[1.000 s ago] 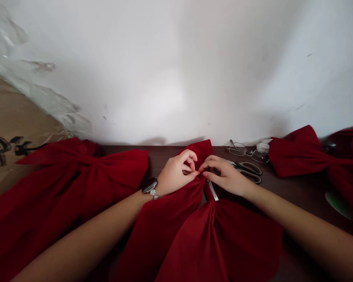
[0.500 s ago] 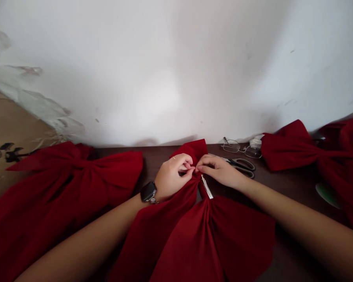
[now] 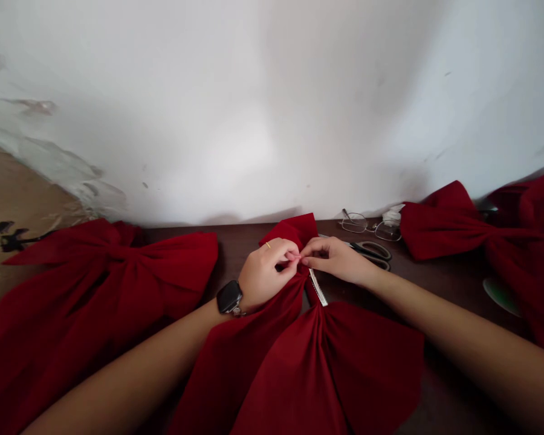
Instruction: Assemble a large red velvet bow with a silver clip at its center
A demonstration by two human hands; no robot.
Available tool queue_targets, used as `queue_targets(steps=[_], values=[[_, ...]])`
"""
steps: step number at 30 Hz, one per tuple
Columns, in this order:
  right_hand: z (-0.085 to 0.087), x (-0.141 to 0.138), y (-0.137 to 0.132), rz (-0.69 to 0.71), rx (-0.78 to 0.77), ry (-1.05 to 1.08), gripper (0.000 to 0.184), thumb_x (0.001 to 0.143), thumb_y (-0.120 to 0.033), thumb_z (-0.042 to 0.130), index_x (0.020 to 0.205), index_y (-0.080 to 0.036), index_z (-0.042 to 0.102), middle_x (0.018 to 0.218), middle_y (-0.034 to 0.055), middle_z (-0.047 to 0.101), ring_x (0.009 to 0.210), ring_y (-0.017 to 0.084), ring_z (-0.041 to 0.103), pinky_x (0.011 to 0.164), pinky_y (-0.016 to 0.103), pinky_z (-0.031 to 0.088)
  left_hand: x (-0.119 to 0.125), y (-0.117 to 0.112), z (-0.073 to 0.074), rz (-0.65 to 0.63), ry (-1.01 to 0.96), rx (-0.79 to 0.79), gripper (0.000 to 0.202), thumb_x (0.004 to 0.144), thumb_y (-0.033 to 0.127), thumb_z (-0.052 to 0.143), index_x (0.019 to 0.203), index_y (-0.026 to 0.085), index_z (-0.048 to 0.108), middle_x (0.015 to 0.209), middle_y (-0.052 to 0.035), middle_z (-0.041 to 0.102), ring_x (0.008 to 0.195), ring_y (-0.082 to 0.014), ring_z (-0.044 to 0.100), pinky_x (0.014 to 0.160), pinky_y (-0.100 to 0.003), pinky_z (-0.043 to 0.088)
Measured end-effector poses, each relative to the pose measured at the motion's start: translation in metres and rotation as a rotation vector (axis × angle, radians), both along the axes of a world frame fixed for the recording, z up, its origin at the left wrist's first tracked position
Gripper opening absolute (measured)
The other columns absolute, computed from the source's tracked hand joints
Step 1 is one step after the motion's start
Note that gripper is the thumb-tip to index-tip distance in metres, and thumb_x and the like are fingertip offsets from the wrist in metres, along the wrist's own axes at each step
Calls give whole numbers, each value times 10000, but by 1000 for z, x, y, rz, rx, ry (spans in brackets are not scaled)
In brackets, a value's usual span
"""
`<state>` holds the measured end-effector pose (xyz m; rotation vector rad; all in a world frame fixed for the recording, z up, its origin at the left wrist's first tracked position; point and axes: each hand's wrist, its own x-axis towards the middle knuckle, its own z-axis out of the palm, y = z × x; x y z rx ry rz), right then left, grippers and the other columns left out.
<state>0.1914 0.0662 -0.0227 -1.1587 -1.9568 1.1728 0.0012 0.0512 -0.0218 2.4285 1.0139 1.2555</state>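
Note:
A large red fabric bow [image 3: 290,368] lies in front of me, its long tails spread toward me. My left hand [image 3: 274,263], with a ring and a dark watch on the wrist, is closed in a pinch at the bow's gathered upper part. From the other side, my right hand [image 3: 329,257] pinches the same spot, its fingertips meeting the left ones. Anything small between the fingertips is hidden. Just below the hands, a silver metal clip [image 3: 318,287] lies along a narrow red strip of the bow.
Scissors [image 3: 375,252] lie partly behind my right hand. Eyeglasses [image 3: 354,223] and a crumpled white piece [image 3: 393,215] are by the wall. Other red bows lie left [image 3: 118,260] and right [image 3: 453,223] on the dark table [image 3: 236,235]. A cardboard box [image 3: 13,193] stands far left.
Both hands stay at the same spot on the bow, with fingertips slightly shifted and closer together. The view has moved slightly.

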Motion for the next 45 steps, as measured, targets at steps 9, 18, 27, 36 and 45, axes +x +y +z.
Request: queue_targets(steps=[9,18,27,36,45], values=[[-4,3,3,33,-68,51,260,726,-398,679,812,-157,720,762,22,640,711,143,561,683,275,434,0,-1,1,-7,52,11,141,769,71,578,836,193,562,795,32,642,696,-58,634,678,-141,565],[4,-1,-3,3,-81,61,147,752,-292,635,737,-150,671,670,-11,614,617,105,521,610,233,410,-1,1,0,-15,56,30,146,768,62,565,831,194,560,795,30,637,701,-58,628,688,-141,558],[4,-1,-4,-22,-62,73,132,746,-274,610,715,-155,658,659,-12,608,606,107,510,612,239,401,-2,1,-1,-32,20,-47,111,795,90,556,838,192,556,817,12,640,749,-82,654,725,-181,585],[3,0,-4,-64,-79,143,80,718,-208,587,692,-158,644,674,-16,616,642,114,531,667,249,402,-7,1,4,-106,-14,-211,111,821,111,556,900,187,539,894,-8,644,820,-96,685,781,-176,578],[6,2,-3,-177,-218,266,72,680,-223,587,676,-156,614,586,-45,526,473,59,367,463,205,260,-10,2,4,-156,-51,-368,90,816,134,558,885,181,524,898,-11,610,796,-100,691,765,-195,588]])
